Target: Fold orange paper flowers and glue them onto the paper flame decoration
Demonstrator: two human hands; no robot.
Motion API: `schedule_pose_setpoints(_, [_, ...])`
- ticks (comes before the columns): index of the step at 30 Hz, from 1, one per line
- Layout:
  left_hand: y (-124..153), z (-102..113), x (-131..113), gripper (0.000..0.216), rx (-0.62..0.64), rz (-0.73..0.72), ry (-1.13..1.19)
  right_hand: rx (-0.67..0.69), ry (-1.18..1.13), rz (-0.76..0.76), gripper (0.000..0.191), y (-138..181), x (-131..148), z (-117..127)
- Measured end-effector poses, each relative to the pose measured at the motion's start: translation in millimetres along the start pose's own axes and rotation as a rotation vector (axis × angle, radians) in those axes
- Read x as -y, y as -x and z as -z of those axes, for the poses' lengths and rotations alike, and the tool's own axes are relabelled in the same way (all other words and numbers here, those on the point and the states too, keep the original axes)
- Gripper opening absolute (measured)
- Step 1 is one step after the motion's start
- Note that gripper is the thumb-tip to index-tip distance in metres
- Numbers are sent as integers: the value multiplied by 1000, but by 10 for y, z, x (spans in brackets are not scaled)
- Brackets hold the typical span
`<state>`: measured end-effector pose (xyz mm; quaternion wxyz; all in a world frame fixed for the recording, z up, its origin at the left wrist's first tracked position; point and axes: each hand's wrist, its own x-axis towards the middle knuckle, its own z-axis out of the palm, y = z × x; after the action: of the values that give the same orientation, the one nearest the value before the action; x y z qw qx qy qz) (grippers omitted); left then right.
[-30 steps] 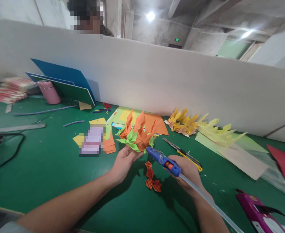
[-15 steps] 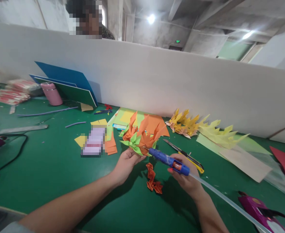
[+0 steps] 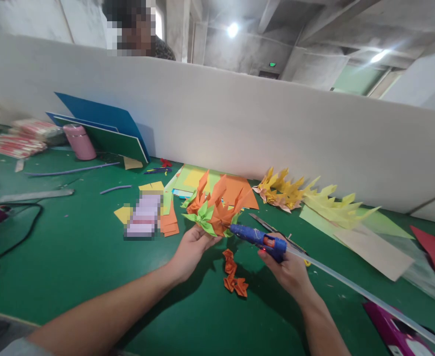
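Note:
My left hand point(image 3: 195, 249) is closed on the lower edge of a folded-paper crown point(image 3: 221, 217), made of orange points with green leaf-like pieces. In my right hand point(image 3: 289, 267) is a blue hot glue gun point(image 3: 254, 236), a long clear glue stick point(image 3: 354, 287) trailing from its back end. The gun's nozzle is at the crown's lower orange part; whether it touches, I cannot tell. Below the crown, several small orange folded-paper pieces point(image 3: 234, 279) lie on the green table point(image 3: 158, 306). A craft knife point(image 3: 265, 225) lies behind the glue gun, partly hidden.
Coloured paper sheets point(image 3: 239, 192), a yellow paper crown point(image 3: 280, 190) and a pale yellow-green one point(image 3: 336, 202) are along the white partition point(image 3: 239, 123). Left are a pink flask point(image 3: 80, 143), blue boards point(image 3: 99, 116) and a steel ruler point(image 3: 39, 195). A purple device point(image 3: 391, 329) is front right.
The glue gun has shifted slightly right and turned a little flatter, with my right hand. My left hand and the crown stay nearly in place.

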<state>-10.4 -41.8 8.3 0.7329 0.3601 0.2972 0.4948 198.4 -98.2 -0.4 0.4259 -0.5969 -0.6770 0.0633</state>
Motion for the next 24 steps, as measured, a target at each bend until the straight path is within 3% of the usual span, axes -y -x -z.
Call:
schedule_pose_setpoints(5, [-11,-5,-9,33,1,-10,-42,-89,46,-36,40,2,-35,-8])
schedule_pose_setpoints(8, [-17,4,-9,28,2,-20,-65,-215,35,-80,41,23,-67,15])
schedule_pose_setpoints(10, [-22,19,-1,24,-18,-28,-75,-286,-29,-107,44,40,-94,30])
schedule_pose_setpoints(15, [-41,54,22,21,-72,-10,-25,-318,-341,-118,51,22,-116,39])
schedule_pose_setpoints(22, [-48,42,-32,23,-171,-62,45,-355,-322,-404,45,-99,-214,2])
schedule_pose_setpoints(24, [-47,35,-58,25,-198,-86,80,-366,-271,-456,52,-106,-286,-33])
